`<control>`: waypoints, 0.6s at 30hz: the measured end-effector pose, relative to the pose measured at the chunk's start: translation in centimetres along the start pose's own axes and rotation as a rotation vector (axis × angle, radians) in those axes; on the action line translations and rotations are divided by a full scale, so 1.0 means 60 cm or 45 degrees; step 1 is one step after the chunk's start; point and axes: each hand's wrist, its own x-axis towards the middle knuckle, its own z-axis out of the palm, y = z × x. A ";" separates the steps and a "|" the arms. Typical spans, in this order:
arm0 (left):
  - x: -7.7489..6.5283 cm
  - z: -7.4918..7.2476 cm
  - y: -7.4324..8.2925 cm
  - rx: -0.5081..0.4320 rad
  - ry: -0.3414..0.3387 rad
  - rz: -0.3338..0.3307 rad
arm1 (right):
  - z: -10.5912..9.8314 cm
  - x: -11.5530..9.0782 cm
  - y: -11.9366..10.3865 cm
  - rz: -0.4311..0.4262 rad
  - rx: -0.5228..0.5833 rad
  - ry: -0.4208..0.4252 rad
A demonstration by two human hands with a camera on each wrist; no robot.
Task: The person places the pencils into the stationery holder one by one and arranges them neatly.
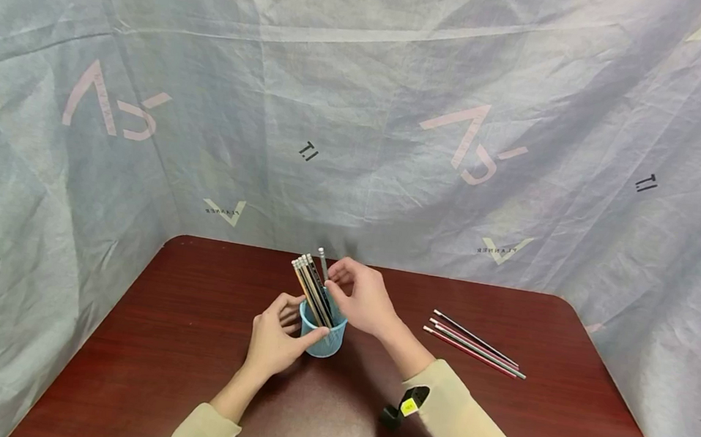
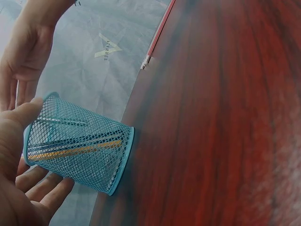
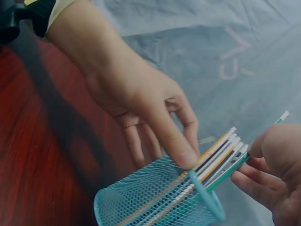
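Note:
A light blue mesh pencil cup (image 1: 323, 346) stands on the table, leaning pencils (image 1: 310, 283) inside it with their eraser ends up. My left hand (image 1: 275, 334) grips the cup from its left side, thumb at the near rim. Over the cup's right side, my right hand (image 1: 363, 298) pinches a greenish-grey pencil (image 1: 322, 262), whose lower part is down in the cup. In the right wrist view that pencil (image 3: 281, 117) looks green with a white end. The left wrist view shows yellow and dark pencils through the mesh (image 2: 89, 146).
Several red, dark and grey-green pencils (image 1: 473, 345) lie side by side on the dark red wooden table (image 1: 187, 345), right of the cup. A grey printed cloth (image 1: 353, 101) hangs behind the table and along its sides.

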 end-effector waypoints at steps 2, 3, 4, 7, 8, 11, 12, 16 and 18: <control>0.000 0.000 -0.001 0.000 0.001 0.004 | 0.007 0.001 0.002 0.020 -0.028 -0.033; 0.000 0.000 -0.002 -0.002 0.001 0.007 | 0.011 0.002 0.003 0.030 -0.044 -0.050; 0.001 0.000 -0.002 -0.004 0.002 0.008 | 0.013 0.002 0.004 0.036 -0.062 -0.064; 0.001 0.000 -0.003 -0.007 0.002 0.013 | 0.021 0.004 0.006 0.043 -0.123 -0.094; 0.001 0.000 -0.003 -0.008 0.000 0.014 | 0.023 0.004 0.007 0.041 -0.138 -0.101; 0.000 0.000 -0.002 -0.009 -0.006 0.016 | 0.029 0.003 0.009 0.031 -0.183 -0.113; 0.000 0.000 -0.002 -0.008 -0.008 0.017 | 0.031 0.003 0.009 0.028 -0.193 -0.117; -0.001 -0.001 -0.002 -0.013 -0.012 0.014 | 0.039 0.002 0.011 0.023 -0.232 -0.134; -0.002 -0.001 -0.002 -0.012 -0.014 0.011 | 0.043 0.001 0.011 0.026 -0.248 -0.144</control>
